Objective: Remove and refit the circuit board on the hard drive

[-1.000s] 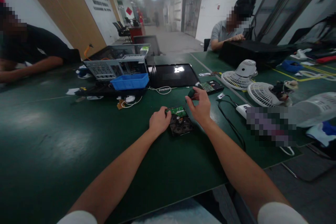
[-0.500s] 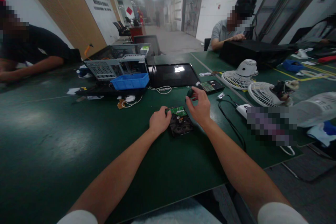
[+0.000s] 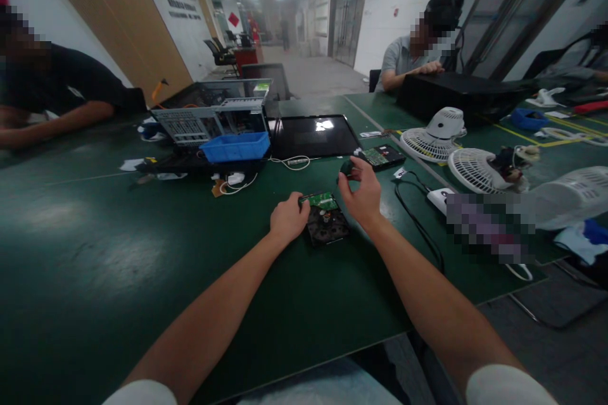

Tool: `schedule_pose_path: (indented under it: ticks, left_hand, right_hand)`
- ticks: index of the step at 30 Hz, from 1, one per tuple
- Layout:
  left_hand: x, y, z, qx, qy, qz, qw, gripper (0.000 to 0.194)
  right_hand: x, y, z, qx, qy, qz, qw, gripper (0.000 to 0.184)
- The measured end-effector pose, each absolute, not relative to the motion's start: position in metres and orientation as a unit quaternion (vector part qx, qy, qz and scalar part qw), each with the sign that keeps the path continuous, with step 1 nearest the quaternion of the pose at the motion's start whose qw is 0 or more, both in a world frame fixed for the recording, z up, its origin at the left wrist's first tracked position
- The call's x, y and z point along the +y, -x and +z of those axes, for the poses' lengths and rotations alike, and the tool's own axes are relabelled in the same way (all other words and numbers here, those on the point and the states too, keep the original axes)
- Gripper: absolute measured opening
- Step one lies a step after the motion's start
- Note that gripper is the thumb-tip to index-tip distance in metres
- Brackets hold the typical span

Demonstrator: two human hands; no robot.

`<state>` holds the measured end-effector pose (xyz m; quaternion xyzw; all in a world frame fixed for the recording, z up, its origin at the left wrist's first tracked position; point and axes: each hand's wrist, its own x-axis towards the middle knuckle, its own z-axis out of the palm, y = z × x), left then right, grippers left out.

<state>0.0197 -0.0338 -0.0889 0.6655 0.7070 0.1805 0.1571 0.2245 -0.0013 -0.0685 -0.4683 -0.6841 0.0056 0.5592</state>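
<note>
A black hard drive (image 3: 327, 226) with a green circuit board lies on the green table (image 3: 285, 304) in front of me. My left hand (image 3: 289, 215) is closed on the drive's left edge, near its far corner. At the far right corner, my right hand (image 3: 363, 193) pinches the dark handle of a small screwdriver (image 3: 346, 168). Its thin shaft points down toward the circuit board, but I cannot tell whether the tip touches it. Farther back, beyond my right hand, lies a second hard drive (image 3: 382, 156), circuit board up.
Ahead stand an opened computer case (image 3: 209, 123), a blue bin (image 3: 236, 147) and a flat black screen (image 3: 313, 135). To the right are fan parts (image 3: 430, 139), a black cable (image 3: 418, 221) and a white power strip (image 3: 439, 199). Two people sit across the table.
My right hand and the screwdriver handle have shifted very slightly. My left hand and the hard drive stay in place.
</note>
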Motion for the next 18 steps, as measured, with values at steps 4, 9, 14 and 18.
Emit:
schedule_pose_path:
  ticks: [4,9,14,18]
  left_hand:
    - [-0.033,-0.019,-0.090,0.704,-0.667,0.184,0.157,0.043]
    - [-0.034,-0.019,-0.089,0.702,-0.669,0.183,0.163,0.042]
    - [-0.033,-0.018,-0.089,0.705,-0.667,0.179,0.163,0.044]
    - [-0.034,-0.019,-0.089,0.700,-0.670,0.184,0.163,0.043]
  right_hand:
    - [-0.004,-0.227,-0.061,-0.666,0.456,-0.025,0.590,0.045]
    - [0.004,-0.243,-0.057,-0.670,0.524,-0.052,0.523,0.041]
    - [0.016,-0.253,-0.070,-0.692,0.614,-0.022,0.379,0.040]
    - [0.017,-0.254,-0.083,-0.704,0.646,-0.012,0.294,0.034]
